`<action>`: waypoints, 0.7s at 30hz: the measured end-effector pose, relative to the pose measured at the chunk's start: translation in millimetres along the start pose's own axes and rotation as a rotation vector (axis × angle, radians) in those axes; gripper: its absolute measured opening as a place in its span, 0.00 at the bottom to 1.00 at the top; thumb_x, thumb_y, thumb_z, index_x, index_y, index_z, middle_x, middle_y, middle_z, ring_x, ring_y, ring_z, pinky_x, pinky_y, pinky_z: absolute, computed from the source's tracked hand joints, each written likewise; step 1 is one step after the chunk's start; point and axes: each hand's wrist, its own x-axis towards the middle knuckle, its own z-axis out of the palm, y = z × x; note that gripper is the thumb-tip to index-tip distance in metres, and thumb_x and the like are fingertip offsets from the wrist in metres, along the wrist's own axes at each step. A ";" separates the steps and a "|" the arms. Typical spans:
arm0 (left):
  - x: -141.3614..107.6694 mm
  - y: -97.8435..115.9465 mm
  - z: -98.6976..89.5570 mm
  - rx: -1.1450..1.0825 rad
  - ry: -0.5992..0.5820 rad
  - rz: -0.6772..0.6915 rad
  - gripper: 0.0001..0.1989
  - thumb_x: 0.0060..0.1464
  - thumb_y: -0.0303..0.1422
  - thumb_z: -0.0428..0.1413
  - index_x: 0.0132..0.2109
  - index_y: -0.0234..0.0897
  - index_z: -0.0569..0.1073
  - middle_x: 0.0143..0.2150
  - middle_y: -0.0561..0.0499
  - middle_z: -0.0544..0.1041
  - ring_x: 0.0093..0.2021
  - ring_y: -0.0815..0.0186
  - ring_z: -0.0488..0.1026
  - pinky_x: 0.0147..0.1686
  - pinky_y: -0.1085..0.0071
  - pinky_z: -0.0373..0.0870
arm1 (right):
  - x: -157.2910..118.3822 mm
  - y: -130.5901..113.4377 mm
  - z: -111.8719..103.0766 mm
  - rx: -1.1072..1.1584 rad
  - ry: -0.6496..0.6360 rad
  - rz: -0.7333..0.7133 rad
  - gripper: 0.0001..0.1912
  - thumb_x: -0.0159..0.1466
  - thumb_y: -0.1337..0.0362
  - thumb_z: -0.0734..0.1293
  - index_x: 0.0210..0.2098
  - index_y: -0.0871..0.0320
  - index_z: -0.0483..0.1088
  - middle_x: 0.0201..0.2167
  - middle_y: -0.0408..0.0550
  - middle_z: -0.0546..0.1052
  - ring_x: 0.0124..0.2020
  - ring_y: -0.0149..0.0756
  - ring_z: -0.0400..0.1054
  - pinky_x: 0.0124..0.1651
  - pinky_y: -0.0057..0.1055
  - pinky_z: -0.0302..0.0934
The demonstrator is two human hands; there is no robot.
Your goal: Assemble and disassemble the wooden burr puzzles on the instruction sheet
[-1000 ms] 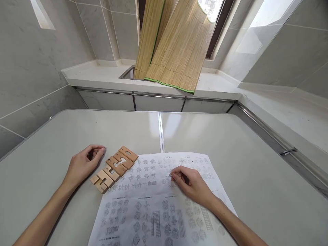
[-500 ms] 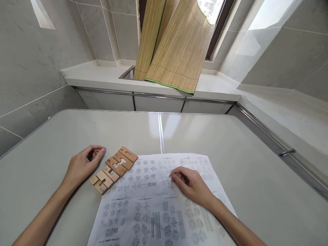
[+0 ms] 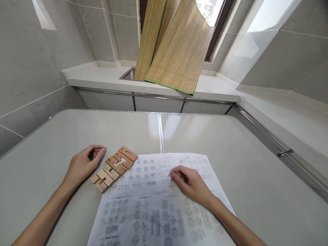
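My left hand [image 3: 85, 161] rests on the table to the left of a row of wooden puzzle pieces [image 3: 115, 169]. Its fingers are curled against the thumb, and nothing shows in them. The pieces are flat, notched and marked with numbers, laid side by side in a slanting row; some are darker than others. They partly overlap the upper left of a large printed sheet [image 3: 153, 193] covered with small line diagrams. My right hand [image 3: 188, 179] lies on the sheet's upper right, thumb and fingertips pinched together. A tiny dark tip shows at the pinch, too small to make out.
The pale table [image 3: 123, 131] has a metal seam [image 3: 160, 133] down its middle. Beyond stands a white counter [image 3: 102, 77] with a sink [image 3: 128, 73]. A bamboo mat [image 3: 176, 51] hangs over it by the window. A ledge [image 3: 282, 106] runs along the right.
Both hands and the pieces stay practically where they were. Only a very slight shift of the whole view shows.
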 end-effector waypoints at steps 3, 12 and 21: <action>0.4 -3.3 1.7 0.008 0.000 0.010 0.25 0.58 0.56 0.52 0.47 0.44 0.81 0.34 0.51 0.81 0.31 0.62 0.73 0.34 0.69 0.68 | 0.2 1.6 0.5 -0.001 0.005 -0.009 0.14 0.77 0.56 0.61 0.41 0.53 0.75 0.31 0.44 0.80 0.26 0.33 0.65 0.33 0.31 0.63; 1.0 -4.2 1.9 0.008 0.010 0.018 0.25 0.57 0.55 0.52 0.45 0.43 0.81 0.33 0.51 0.80 0.30 0.63 0.73 0.33 0.69 0.68 | 0.1 1.6 0.5 -0.005 0.002 -0.005 0.14 0.77 0.55 0.61 0.41 0.53 0.75 0.30 0.45 0.80 0.26 0.34 0.65 0.33 0.32 0.63; -2.7 6.8 -2.5 0.014 -0.005 0.002 0.26 0.56 0.56 0.51 0.45 0.43 0.81 0.34 0.50 0.80 0.30 0.62 0.72 0.33 0.68 0.67 | -0.6 1.7 0.7 0.008 -0.001 -0.005 0.14 0.77 0.55 0.62 0.41 0.53 0.75 0.30 0.44 0.79 0.27 0.34 0.66 0.34 0.32 0.64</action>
